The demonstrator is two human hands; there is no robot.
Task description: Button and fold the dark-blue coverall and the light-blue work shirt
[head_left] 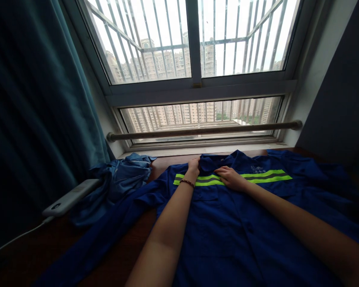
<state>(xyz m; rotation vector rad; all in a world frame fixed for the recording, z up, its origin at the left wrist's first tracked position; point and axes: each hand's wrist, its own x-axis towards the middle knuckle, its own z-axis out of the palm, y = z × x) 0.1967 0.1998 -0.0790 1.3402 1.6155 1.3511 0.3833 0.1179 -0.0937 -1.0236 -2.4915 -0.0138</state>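
Observation:
A blue work jacket (215,227) with a yellow-green and grey reflective strip across its chest lies spread out, front side up, its collar towards the window. My left hand (194,166) is closed on the cloth beside the collar's left side; its fingertips are partly hidden. Just below the collar, my right hand (232,179) rests on the chest, fingers stretched out over the upper edge of the strip. One sleeve (107,227) reaches down to the lower left.
Left of the jacket, a crumpled lighter blue garment (127,173) lies on the brown wooden surface (137,235). A white power bank (71,198) with a cable rests by it. A dark curtain (48,99) hangs at left. Behind are a horizontal rail (203,131) and a barred window.

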